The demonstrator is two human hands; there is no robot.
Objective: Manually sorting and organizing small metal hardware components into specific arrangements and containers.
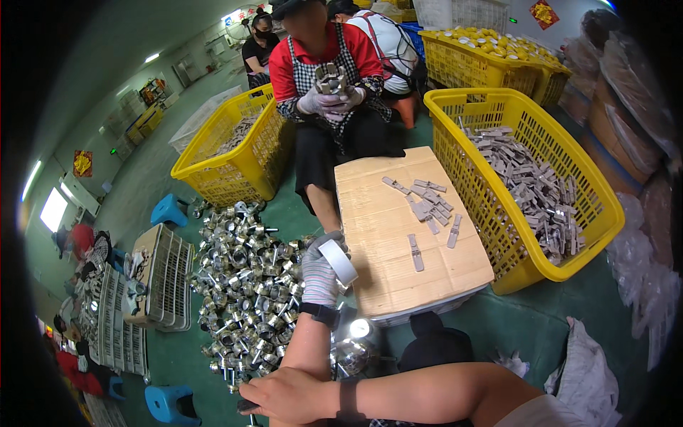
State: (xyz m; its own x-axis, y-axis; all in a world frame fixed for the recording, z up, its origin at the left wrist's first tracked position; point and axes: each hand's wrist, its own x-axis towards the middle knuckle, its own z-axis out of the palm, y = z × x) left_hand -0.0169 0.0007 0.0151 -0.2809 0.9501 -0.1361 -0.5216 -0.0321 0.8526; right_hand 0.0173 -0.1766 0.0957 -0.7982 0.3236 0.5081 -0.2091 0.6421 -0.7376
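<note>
My left hand (321, 274), in a striped grey-white glove with a black band at the wrist, closes on a white roll (339, 263) that looks like tape. It is between a pile of shiny metal cups with stems (249, 292) and a cardboard-topped work surface (384, 263). My bare right hand (292, 393) crosses over my left forearm, its fingers curled near a small dark piece I cannot make out. Several grey clip-like metal pieces (427, 205) lie on the cardboard. Beside my left wrist sits a larger shiny rounded thing (353, 350), partly hidden.
Opposite me, a seated person holds a bundle of grey pieces (331, 80) in gloved hands. A yellow crate (519, 228) of grey pieces stands right; another yellow crate (235, 174) stands far left. Blue stools (171, 403) and a white crate (171, 285) are left; white cloth (585, 370) lies near right.
</note>
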